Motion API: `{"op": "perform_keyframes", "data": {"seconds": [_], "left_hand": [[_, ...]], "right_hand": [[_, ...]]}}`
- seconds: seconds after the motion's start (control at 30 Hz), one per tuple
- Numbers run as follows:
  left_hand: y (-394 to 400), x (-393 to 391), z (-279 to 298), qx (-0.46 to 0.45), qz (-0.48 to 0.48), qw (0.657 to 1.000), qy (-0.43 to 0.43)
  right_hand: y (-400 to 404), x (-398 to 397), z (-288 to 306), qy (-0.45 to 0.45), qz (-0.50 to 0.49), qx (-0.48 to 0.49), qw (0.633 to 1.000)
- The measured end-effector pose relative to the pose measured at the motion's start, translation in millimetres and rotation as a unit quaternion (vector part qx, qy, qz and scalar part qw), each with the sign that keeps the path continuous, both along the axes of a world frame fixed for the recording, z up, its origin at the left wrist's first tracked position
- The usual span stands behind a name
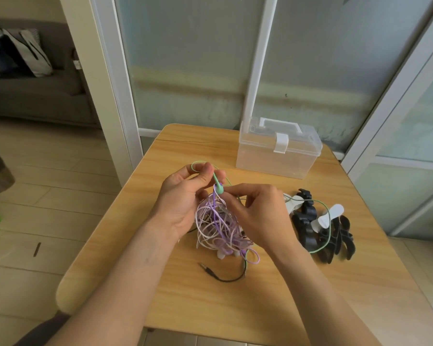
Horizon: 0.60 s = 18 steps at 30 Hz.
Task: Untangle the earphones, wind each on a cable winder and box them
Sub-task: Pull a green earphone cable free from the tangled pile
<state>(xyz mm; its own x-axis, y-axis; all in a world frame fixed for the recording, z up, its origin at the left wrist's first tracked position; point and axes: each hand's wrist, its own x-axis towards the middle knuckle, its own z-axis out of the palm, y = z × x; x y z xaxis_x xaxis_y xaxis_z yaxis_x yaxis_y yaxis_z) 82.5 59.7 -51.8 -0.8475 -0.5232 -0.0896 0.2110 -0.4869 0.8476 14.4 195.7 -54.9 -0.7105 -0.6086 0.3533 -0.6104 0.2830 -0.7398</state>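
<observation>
I am at the first step — untangling — with nothing yet wound or boxed. My left hand (183, 196) holds up the green earphone (219, 188): fingers and thumb are curled round its stem, and a loop of the green cable (329, 221) arcs over my fingertips. My right hand (258, 216) sits just beside it, its fingers curled in toward the top of the tangle (218, 226); it looks to be pinching a strand there, though I cannot tell exactly which one from this view.

The tangle itself, mostly purple and pale pink cords, hangs from between my hands down to the wooden table (210, 308). A black plug (206, 268) on a black lead lies on the table in front of it. The green cable trails away to my right, across the pile of cable winders (320, 228), black ones and white ones, lying near my right wrist. The clear box (278, 148) stands at the far side of the table, well apart from my hands, with its lid latched.

As I judge it, the next move calls for drawing the green earphone up and out of the purple loops while my right hand keeps the bundle from following — slowly, since a hard pull could tighten the knot. The stretch lying over the winders may drag them along.
</observation>
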Motion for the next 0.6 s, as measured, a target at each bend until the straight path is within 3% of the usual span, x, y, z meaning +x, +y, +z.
{"op": "perform_keyframes", "data": {"seconds": [0.3,0.43,0.6], "left_hand": [[0.9,1.2,4.0,-0.078,-0.066,0.995,-0.024],[-20.3,5.6,11.5,-0.133,0.015,0.991,-0.033],[-49.1,13.6,10.7,-0.252,0.163,0.945,-0.126]], "right_hand": [[-5.4,-2.2,-10.5,0.018,0.003,0.031,0.999],[2.2,-9.1,0.0,-0.017,0.011,0.053,0.998],[29.0,-27.1,28.6,-0.039,0.043,0.019,0.998]]}}
